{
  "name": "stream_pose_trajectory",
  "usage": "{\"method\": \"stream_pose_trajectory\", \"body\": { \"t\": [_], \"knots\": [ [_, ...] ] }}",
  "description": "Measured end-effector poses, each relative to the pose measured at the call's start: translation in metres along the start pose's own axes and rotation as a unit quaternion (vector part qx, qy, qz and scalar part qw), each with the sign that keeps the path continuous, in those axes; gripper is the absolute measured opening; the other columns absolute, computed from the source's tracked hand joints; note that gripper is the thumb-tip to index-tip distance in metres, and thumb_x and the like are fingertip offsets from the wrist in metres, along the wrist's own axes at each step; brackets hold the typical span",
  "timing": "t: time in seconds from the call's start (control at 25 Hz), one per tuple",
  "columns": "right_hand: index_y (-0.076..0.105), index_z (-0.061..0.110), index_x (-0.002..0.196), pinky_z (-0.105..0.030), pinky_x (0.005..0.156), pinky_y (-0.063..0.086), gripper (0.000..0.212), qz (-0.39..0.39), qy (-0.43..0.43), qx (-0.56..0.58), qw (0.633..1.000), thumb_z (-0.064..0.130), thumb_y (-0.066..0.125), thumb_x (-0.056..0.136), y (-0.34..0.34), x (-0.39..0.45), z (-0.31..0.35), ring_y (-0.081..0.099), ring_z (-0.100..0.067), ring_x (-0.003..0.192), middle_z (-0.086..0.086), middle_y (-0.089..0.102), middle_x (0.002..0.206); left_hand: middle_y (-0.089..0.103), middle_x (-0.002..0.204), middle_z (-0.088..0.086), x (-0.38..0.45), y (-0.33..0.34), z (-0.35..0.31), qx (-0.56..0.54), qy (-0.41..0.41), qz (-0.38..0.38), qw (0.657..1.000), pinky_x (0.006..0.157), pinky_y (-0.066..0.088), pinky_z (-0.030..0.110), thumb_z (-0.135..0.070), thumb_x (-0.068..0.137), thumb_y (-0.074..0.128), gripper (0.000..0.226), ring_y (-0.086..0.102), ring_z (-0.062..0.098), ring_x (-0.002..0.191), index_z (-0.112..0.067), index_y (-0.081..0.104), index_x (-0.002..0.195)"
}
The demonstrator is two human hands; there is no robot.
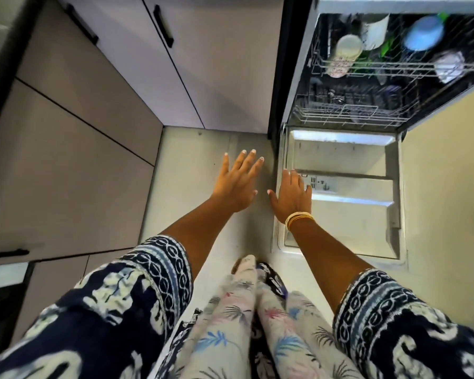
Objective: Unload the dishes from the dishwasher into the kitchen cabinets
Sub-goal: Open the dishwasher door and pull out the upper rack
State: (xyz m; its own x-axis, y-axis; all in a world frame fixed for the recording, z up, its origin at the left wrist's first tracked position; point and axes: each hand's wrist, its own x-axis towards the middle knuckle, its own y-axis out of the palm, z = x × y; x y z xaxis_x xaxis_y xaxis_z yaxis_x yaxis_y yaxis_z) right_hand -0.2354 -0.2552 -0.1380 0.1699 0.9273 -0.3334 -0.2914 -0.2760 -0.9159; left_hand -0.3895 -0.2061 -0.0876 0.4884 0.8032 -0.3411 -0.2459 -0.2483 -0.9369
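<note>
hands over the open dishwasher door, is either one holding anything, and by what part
Nothing is held. The left hand is spread open over the floor; the right hand lies flat-fingered over the dishwasher door, left edge. No grip on any dish.

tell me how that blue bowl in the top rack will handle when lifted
The blue bowl looks like plastic, so probably light and not fragile. It seems to sit upside down, so it may hold water on its base. The frame is blurred, so the material is a guess.

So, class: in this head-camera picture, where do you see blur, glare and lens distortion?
Head view: dishes in the upper rack are smeared by motion blur; glare brightens the open dishwasher door; the wide lens bends the cabinet fronts; both hands, left hand and right hand, stay fairly sharp.
</note>
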Motion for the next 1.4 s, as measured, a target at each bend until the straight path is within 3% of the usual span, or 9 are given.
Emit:
{"method": "stream_pose_trajectory", "body": {
  "t": [0.32, 0.44, 0.64, 0.96, 1.12, 1.2, 1.24, 1.28, 1.4],
  "knots": [
    [0.033, 0.010, 0.142, -0.052, 0.105, 0.039, 0.065, -0.026, 0.067, 0.043, 0.997, 0.048, 0.049, 0.091, -0.037, 0.138, -0.004, 0.038, -0.034, 0.135, -0.014, 0.038, 0.147, -0.005, 0.162, 0.008, 0.139, -0.036, 0.030, -0.035, 0.005, 0.045, 0.998, 0.116, 0.004, 0.055, -0.050, 0.097, 0.034, 0.075, -0.004, 0.028, 0.149, -0.017, -0.003, 0.153],
    [0.032, 0.008, 0.141, -0.051, 0.100, 0.042, 0.064, -0.019, 0.168, 0.167, 0.971, 0.044, 0.051, 0.092, -0.052, 0.185, -0.012, 0.043, -0.035, 0.129, -0.016, 0.040, 0.142, 0.001, 0.161, 0.009, 0.191, -0.051, 0.035, -0.074, -0.006, 0.069, 0.995, 0.118, 0.008, 0.055, -0.048, 0.097, 0.036, 0.074, 0.002, 0.028, 0.149, -0.016, 0.000, 0.153],
    [0.023, 0.002, 0.147, -0.043, 0.109, 0.032, 0.068, -0.007, 0.384, 0.459, 0.801, 0.041, 0.047, 0.096, -0.091, 0.276, -0.036, 0.037, -0.039, 0.135, -0.020, 0.033, 0.150, 0.002, 0.162, 0.005, 0.283, -0.088, 0.023, -0.112, 0.064, 0.053, 0.990, 0.118, 0.019, 0.049, -0.039, 0.096, 0.046, 0.072, 0.006, 0.025, 0.149, -0.015, 0.007, 0.153],
    [0.014, 0.013, 0.151, -0.049, 0.113, 0.031, 0.075, -0.159, 0.394, 0.753, 0.503, 0.051, 0.045, 0.095, -0.131, 0.379, -0.094, 0.035, -0.032, 0.138, -0.011, 0.029, 0.155, 0.007, 0.161, 0.008, 0.398, -0.088, -0.005, -0.126, 0.136, 0.009, 0.983, 0.114, 0.031, 0.042, -0.033, 0.094, 0.049, 0.073, 0.015, 0.026, 0.147, -0.010, 0.012, 0.152],
    [0.027, 0.011, 0.147, -0.031, 0.093, 0.048, 0.058, -0.154, 0.385, 0.776, 0.476, 0.041, 0.040, 0.100, -0.123, 0.409, -0.120, 0.046, -0.026, 0.131, -0.007, 0.039, 0.149, 0.018, 0.158, 0.010, 0.428, -0.073, -0.009, -0.109, 0.156, -0.020, 0.982, 0.110, 0.035, 0.043, -0.033, 0.091, 0.055, 0.073, 0.025, 0.032, 0.143, -0.009, 0.020, 0.150],
    [0.028, 0.008, 0.145, -0.032, 0.086, 0.049, 0.055, -0.151, 0.423, 0.729, 0.516, 0.034, 0.045, 0.100, -0.121, 0.421, -0.127, 0.049, -0.029, 0.124, -0.014, 0.040, 0.145, 0.028, 0.153, 0.011, 0.438, -0.066, -0.013, -0.111, 0.152, -0.026, 0.982, 0.108, 0.039, 0.044, -0.033, 0.090, 0.057, 0.068, 0.030, 0.032, 0.140, -0.010, 0.028, 0.147],
    [0.040, 0.010, 0.135, -0.034, 0.081, 0.050, 0.042, -0.139, 0.414, 0.745, 0.504, 0.033, 0.045, 0.100, -0.120, 0.425, -0.127, 0.056, -0.030, 0.111, -0.017, 0.050, 0.129, 0.035, 0.148, 0.011, 0.441, -0.063, -0.014, -0.116, 0.148, -0.037, 0.981, 0.106, 0.041, 0.045, -0.033, 0.090, 0.058, 0.062, 0.034, 0.032, 0.137, -0.010, 0.034, 0.143],
    [0.051, 0.013, 0.114, -0.033, 0.070, 0.052, 0.024, -0.118, 0.407, 0.801, 0.423, 0.030, 0.043, 0.100, -0.114, 0.427, -0.130, 0.059, -0.028, 0.090, -0.015, 0.057, 0.104, 0.041, 0.142, 0.011, 0.444, -0.060, -0.016, -0.119, 0.144, -0.055, 0.981, 0.104, 0.043, 0.045, -0.032, 0.089, 0.058, 0.056, 0.037, 0.031, 0.134, -0.009, 0.040, 0.138],
    [0.051, 0.008, 0.080, -0.029, 0.049, 0.051, 0.023, -0.120, 0.381, 0.735, 0.548, 0.012, 0.037, 0.099, -0.114, 0.416, -0.130, 0.054, -0.022, 0.057, -0.010, 0.053, 0.069, 0.046, 0.137, 0.011, 0.442, -0.061, -0.024, -0.127, 0.129, -0.051, 0.982, 0.105, 0.041, 0.043, -0.030, 0.091, 0.056, 0.047, 0.039, 0.030, 0.132, -0.009, 0.045, 0.133]
  ]
}}
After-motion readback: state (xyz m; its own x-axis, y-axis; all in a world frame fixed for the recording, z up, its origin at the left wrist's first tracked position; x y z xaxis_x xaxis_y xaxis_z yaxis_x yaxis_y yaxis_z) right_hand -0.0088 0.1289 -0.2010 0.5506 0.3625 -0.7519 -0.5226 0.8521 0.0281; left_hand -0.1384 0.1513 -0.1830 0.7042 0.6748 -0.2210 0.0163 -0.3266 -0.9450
